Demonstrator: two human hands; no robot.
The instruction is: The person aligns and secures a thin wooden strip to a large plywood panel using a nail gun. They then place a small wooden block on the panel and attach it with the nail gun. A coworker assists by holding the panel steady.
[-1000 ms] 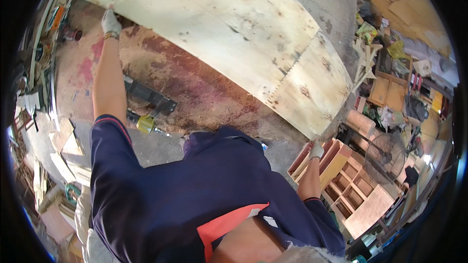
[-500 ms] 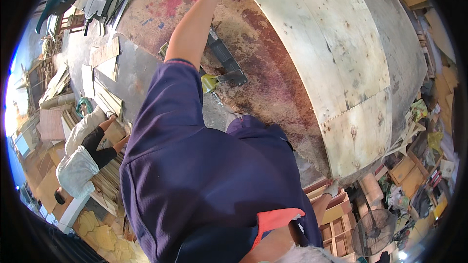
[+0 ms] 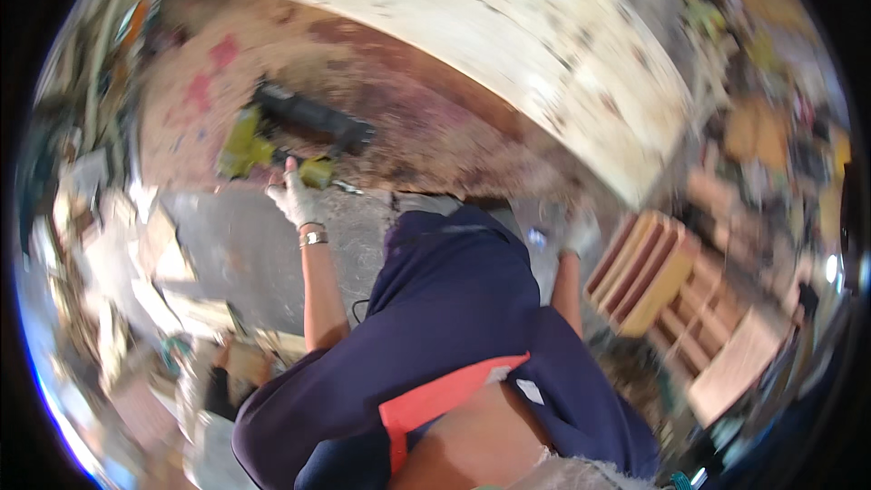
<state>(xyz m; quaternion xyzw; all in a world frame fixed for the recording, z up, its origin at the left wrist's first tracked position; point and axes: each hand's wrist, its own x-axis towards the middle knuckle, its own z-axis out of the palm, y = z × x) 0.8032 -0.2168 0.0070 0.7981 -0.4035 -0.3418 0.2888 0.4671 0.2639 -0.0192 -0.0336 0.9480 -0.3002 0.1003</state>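
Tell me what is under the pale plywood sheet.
A stained reddish-brown surface shows along the near edge of the plywood sheet and seems to run under it; anything farther beneath is covered.

The pale board (image 3: 508, 23) runs off the top edge. Blur smears the right hand (image 3: 582, 236), right of centre; its fingers cannot be told apart. Left fingertips perhaps touch the yellow-green tool (image 3: 317, 172).

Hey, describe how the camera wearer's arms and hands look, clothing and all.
The left hand wears a whitish glove, some fingertips seemingly uncovered, with a shiny wristband below. The right hand wears a pale glove, blurred. Navy sleeves leave both forearms bare.
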